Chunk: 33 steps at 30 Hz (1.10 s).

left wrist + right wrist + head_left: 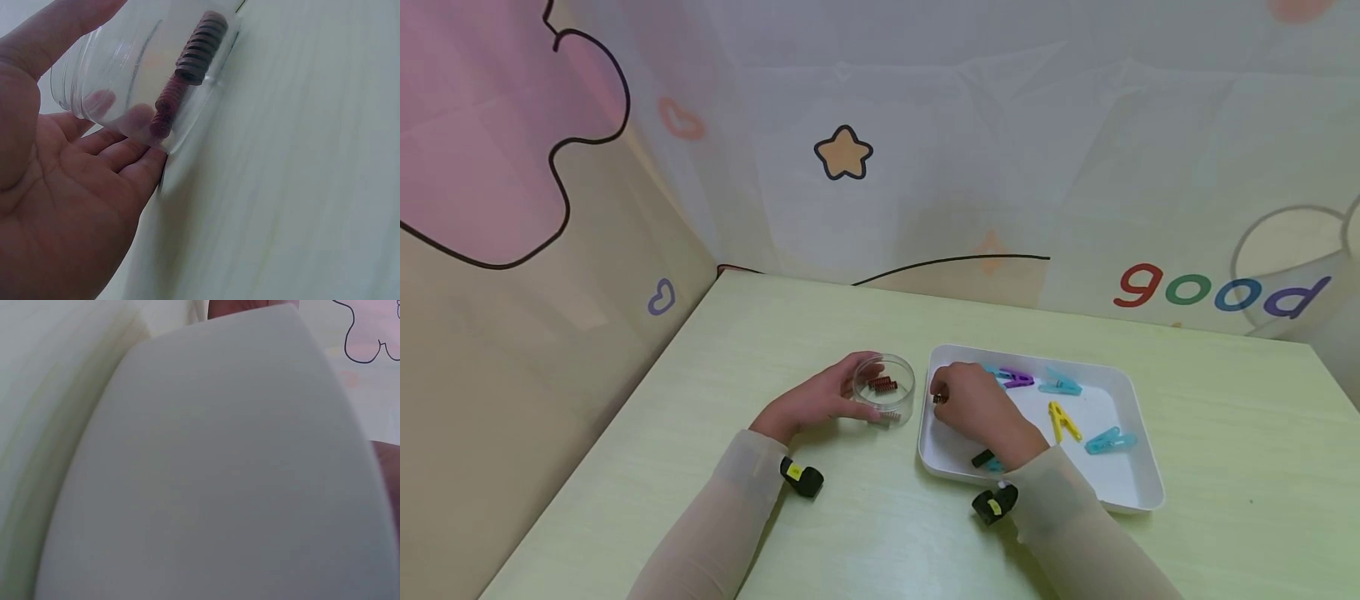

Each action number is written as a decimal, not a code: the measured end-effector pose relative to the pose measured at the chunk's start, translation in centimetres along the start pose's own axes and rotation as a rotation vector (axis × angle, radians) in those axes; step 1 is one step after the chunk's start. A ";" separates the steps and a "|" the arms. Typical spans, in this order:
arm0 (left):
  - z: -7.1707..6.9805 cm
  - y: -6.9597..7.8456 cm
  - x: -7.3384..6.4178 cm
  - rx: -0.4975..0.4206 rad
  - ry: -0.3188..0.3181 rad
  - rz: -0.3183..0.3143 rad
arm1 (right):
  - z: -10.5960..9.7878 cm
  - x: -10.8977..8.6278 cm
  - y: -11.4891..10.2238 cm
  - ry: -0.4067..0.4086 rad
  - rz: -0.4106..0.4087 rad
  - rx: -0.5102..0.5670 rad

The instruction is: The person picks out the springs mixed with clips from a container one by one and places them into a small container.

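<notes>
My left hand holds a clear round jar, thumb on the near side and fingers around the far side. Several coppery-brown coil springs lie inside it; the left wrist view shows the springs lined up along the jar's bottom. Over the left end of a white tray, my right hand pinches a small coppery-brown spring between thumb and fingers. The tray's outer wall fills most of the right wrist view and hides the fingertips there.
Plastic clothespins are spread in the tray: a purple one, a yellow one and several blue ones, among them one at the right. A small black piece lies by the right wrist. A printed cloth hangs behind the table.
</notes>
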<state>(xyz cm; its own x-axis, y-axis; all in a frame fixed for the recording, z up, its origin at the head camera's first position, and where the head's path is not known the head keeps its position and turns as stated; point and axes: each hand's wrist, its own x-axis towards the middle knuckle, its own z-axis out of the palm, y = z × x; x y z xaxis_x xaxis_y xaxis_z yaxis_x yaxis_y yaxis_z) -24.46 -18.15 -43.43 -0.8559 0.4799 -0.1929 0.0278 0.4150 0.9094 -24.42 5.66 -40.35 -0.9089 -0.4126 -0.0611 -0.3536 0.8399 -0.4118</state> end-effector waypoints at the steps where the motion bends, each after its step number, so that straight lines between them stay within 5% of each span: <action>1: 0.0 -0.3 0.2 0.000 0.003 0.003 | 0.0 0.0 0.0 0.003 0.000 0.004; 7: 0.0 -1.4 0.7 -0.004 0.020 0.017 | -0.1 -0.1 -0.1 0.031 -0.009 0.009; 25: -0.1 -1.6 0.6 0.009 0.017 0.043 | -0.6 -0.3 -0.4 0.048 -0.027 0.016; 33: -0.2 -0.1 -0.1 -0.011 -0.007 0.031 | -0.7 -0.5 -0.7 0.062 -0.028 0.020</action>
<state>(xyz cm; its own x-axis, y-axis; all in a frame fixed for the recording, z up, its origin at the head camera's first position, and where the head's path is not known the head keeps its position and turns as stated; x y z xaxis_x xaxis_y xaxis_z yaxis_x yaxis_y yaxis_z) -24.45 -18.39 -43.43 -0.8510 0.4980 -0.1666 0.0490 0.3912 0.9190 -23.93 5.53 -39.37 -0.9106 -0.4132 0.0067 -0.3757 0.8208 -0.4303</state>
